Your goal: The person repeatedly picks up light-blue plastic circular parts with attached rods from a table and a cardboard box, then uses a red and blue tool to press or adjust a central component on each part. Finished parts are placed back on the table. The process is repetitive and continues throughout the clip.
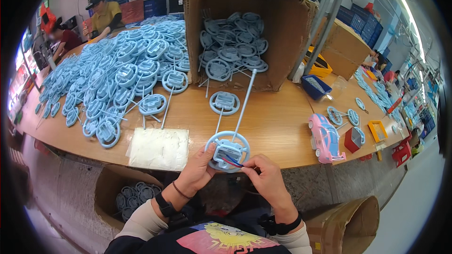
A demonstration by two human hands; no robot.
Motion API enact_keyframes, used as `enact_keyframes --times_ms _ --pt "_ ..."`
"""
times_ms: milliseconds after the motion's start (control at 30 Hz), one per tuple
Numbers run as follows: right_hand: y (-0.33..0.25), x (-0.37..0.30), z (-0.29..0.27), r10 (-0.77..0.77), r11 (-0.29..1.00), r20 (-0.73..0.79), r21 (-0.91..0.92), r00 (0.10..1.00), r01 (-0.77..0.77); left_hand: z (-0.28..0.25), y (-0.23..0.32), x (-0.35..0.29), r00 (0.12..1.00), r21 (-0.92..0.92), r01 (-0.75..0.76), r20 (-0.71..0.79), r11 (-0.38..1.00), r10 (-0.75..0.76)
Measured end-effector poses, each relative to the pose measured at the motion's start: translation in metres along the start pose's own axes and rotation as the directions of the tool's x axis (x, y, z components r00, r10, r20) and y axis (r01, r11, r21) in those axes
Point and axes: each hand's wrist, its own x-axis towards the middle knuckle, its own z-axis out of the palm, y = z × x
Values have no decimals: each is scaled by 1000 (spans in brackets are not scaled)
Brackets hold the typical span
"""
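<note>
My left hand (200,169) is closed on the left rim of a light-blue plastic toy steering wheel (246,142), a ring with a box-like hub and a long thin rod pointing away from me. Fine red and dark wires (231,161) come out of the hub. My right hand (266,178) pinches their ends between thumb and fingertips at the ring's right lower edge. Just beyond lies a second steering wheel (224,101) on the table, its rod toward me. How the wires join inside the hub is too small to tell.
A big heap of steering wheels (136,73) covers the table's left. An open carton (292,33) with more stands ahead. Rightward are a pink toy car (325,137), a blue bin (315,87) and a red box (352,140). Cartons (106,202) (348,223) flank me below. People sit farther off.
</note>
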Motion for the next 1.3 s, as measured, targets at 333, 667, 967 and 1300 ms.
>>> enact_keyframes --times_ms 333,667,967,1300 --pt "-2 6 -7 -55 996 68 -63 996 59 2 2 0 998 21 57 30 998 -58" --pt "3 7 -8 -98 995 160 7 982 98 -10 8 -5 983 117 116 131 986 -131" --pt "0 8 -4 -92 996 166 36 982 87 -19 4 -6 987 115 70 139 991 -86" --pt "2 10 5 269 940 61 201 961 -276 -8 2 -2 997 50 -56 52 997 53"
